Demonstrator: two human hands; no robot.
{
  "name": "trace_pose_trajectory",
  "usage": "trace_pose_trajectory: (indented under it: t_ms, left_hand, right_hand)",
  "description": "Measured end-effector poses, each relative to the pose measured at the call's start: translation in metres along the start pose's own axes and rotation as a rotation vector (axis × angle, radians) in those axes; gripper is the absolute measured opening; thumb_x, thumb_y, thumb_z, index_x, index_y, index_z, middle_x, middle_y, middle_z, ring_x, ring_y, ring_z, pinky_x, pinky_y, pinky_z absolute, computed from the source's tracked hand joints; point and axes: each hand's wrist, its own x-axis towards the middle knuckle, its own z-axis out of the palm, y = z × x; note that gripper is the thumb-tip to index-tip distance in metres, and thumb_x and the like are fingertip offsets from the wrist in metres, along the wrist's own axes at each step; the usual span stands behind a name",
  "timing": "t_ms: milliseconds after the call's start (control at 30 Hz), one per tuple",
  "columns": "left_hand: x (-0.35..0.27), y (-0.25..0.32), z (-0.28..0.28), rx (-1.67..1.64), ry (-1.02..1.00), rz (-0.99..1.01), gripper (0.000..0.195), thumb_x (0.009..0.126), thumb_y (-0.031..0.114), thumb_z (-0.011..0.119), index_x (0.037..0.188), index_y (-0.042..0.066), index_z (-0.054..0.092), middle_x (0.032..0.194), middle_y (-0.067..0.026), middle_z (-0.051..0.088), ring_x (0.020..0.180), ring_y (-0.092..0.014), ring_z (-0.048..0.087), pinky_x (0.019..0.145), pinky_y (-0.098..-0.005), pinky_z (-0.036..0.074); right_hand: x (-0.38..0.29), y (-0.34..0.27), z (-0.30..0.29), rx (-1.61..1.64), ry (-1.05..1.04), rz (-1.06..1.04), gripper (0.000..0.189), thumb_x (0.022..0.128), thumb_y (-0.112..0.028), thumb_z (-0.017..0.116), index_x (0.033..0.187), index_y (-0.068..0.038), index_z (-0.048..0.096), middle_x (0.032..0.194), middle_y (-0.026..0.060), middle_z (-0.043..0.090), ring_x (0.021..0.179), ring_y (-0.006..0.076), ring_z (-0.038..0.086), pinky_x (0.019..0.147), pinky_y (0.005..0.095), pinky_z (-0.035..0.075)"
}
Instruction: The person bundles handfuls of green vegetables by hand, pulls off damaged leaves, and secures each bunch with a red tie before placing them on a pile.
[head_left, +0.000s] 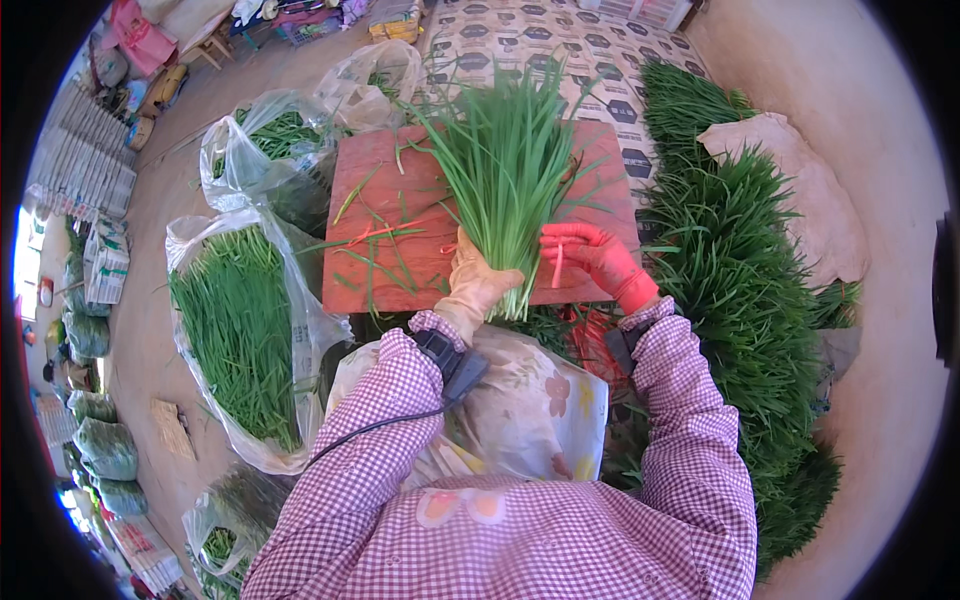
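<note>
My left hand (480, 279), in a pale glove, grips the lower stalks of a bunch of garlic chives (510, 180). The pale cut ends stick out below the hand, and the leaves fan away from me over a reddish wooden board (382, 277). Right of the bunch, my right hand (596, 259) wears a red glove and pinches a short red tie strip (557, 266), whose end hangs down. Another red tie (384, 232) lies on the board's left half among loose leaves. Behind the stalks, part of the board is hidden.
A clear plastic bag (300, 352) packed with chives stands at left, with more bags beyond it. Along the right wall lies a long heap of chives (735, 300), partly under a beige cloth (795, 187). Stacks of folded cartons (86, 150) stand far left.
</note>
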Motion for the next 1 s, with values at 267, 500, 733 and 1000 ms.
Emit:
trace_pose_trajectory:
  t_ms: [267, 500, 733, 1000]
  left_hand:
    - [0.007, 0.002, -0.011, 0.003, -0.144, -0.046, 0.128, 0.053, 0.039, 0.083, 0.146, 0.0, 0.003, 0.142, -0.0264, 0.031, 0.132, -0.042, 0.03, 0.11, -0.0428, 0.027]
    - [0.031, -0.042, 0.016, 0.112, -0.181, 0.255, 0.109, 0.057, 0.051, 0.079, 0.144, 0.01, 0.028, 0.143, -0.0208, 0.036, 0.131, -0.038, 0.035, 0.106, -0.0457, 0.033]
    - [0.008, 0.006, 0.002, 0.351, -0.089, 0.115, 0.096, 0.063, 0.06, 0.071, 0.14, 0.013, 0.039, 0.143, -0.0199, 0.037, 0.131, -0.038, 0.036, 0.107, -0.047, 0.032]
    - [0.005, -0.015, -0.076, -0.037, -0.177, 0.176, 0.047, 0.079, 0.023, 0.063, 0.121, 0.002, 0.058, 0.12, -0.0187, 0.061, 0.116, -0.03, 0.056, 0.099, -0.0362, 0.042]
  right_hand:
    - [0.03, -0.014, 0.055, -0.779, -0.05, -0.287, 0.014, 0.087, -0.011, 0.062, 0.098, -0.004, 0.067, 0.09, 0.0077, 0.068, 0.087, 0.0216, 0.065, 0.073, 0.0341, 0.052]
    - [0.09, 0.003, 0.093, -1.566, -0.311, -1.046, 0.015, 0.076, -0.016, 0.064, 0.085, -0.005, 0.065, 0.093, 0.009, 0.065, 0.09, 0.0303, 0.061, 0.085, 0.0426, 0.049]
    - [0.108, 0.035, 0.077, -1.415, -0.291, -0.71, 0.023, 0.082, -0.016, 0.06, 0.102, -0.007, 0.066, 0.108, 0.0094, 0.067, 0.099, 0.031, 0.061, 0.1, 0.0421, 0.042]
    - [0.103, 0.032, 0.067, -1.542, -0.21, -0.736, 0.02, 0.082, -0.018, 0.059, 0.098, -0.008, 0.065, 0.099, 0.0096, 0.067, 0.093, 0.0284, 0.063, 0.098, 0.0428, 0.043]
